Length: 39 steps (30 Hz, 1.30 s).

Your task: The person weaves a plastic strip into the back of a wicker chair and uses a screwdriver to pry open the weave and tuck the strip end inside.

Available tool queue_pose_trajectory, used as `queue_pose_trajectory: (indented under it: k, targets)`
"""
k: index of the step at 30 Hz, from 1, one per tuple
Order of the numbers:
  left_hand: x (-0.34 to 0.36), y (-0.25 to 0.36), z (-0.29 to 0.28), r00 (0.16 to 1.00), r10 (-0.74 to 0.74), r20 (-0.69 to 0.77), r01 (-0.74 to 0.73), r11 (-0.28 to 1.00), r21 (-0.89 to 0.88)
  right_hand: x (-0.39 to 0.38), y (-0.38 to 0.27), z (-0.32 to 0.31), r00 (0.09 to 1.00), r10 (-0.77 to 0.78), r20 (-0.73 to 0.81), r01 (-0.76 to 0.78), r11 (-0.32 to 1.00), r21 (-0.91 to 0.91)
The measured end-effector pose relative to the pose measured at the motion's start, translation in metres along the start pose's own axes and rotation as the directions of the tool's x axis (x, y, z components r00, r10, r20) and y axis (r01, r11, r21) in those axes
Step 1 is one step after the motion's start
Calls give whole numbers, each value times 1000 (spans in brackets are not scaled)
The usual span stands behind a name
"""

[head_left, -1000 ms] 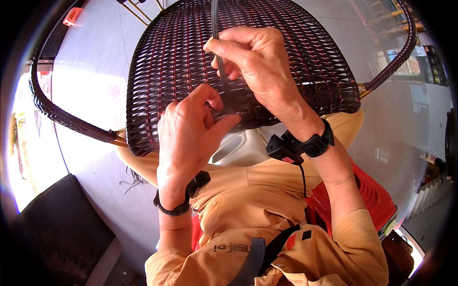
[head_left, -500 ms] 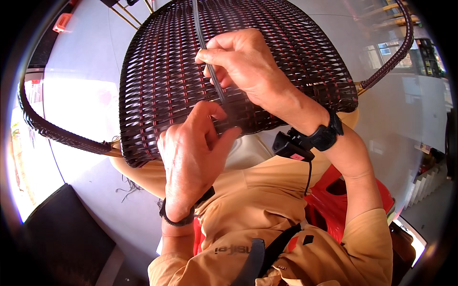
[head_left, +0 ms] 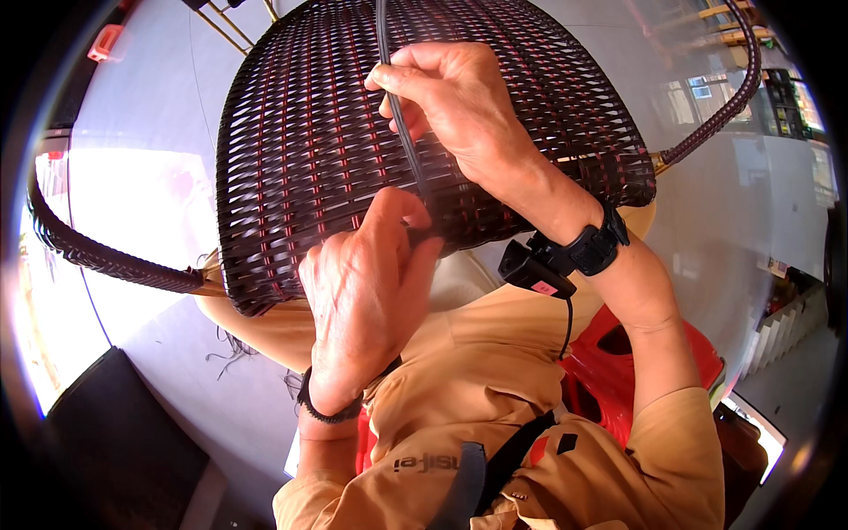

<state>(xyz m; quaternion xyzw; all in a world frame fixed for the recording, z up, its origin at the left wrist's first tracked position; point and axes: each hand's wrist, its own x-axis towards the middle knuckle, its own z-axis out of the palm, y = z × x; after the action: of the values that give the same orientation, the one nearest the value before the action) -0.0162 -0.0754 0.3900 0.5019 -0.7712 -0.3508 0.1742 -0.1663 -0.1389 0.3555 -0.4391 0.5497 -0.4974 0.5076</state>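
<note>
A dark brown woven wicker panel [head_left: 309, 168] with reddish strands, part of a chair, lies over my knees. A long flat dark strand [head_left: 411, 155] runs over it from the far edge toward the near rim. My right hand [head_left: 455, 102] pinches this strand between thumb and fingers above the middle of the weave. At the panel's near edge is my left hand [head_left: 367, 278], its fingers curled and thumb drawn near the index finger, around the strand's lower end. What sits between those fingertips is hidden.
Curved wicker-wrapped armrests stick out left [head_left: 115, 261] and right [head_left: 720, 115] of the panel. A red plastic stool [head_left: 685, 353] is under me. A dark padded object [head_left: 124, 442] stands at lower left. Loose dark scraps [head_left: 231, 349] lie on the pale floor.
My left thumb has closed in toward the index finger at the near rim. My right hand, still pinching the strand, has moved slightly up and away, and the strand has shifted a little right.
</note>
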Motion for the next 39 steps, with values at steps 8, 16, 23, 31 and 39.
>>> queue_pose_trajectory:
  k: [8, 16, 23, 31, 39]
  targets:
    - [-12, -8, -1, 974, -98, -205, 6, 913, -407, -36, -42, -24, 996, -53, 78, 12, 887, 461]
    - [-4, -22, 4, 896, 136, -422, -233, 955, -186, -108, -65, -47, 991, 70, 112, -118, 856, 503]
    - [1, -25, 10, 883, 331, -334, -326, 943, 72, -138, -22, -30, 913, 406, -31, -374, 866, 331]
    - [2, -26, 8, 889, 359, -286, -363, 931, 41, -139, -20, -6, 941, 276, -198, -249, 957, 148]
    - [17, -11, -10, 952, 304, -30, -298, 946, 128, -127, -22, -3, 933, 126, -338, -133, 991, 3]
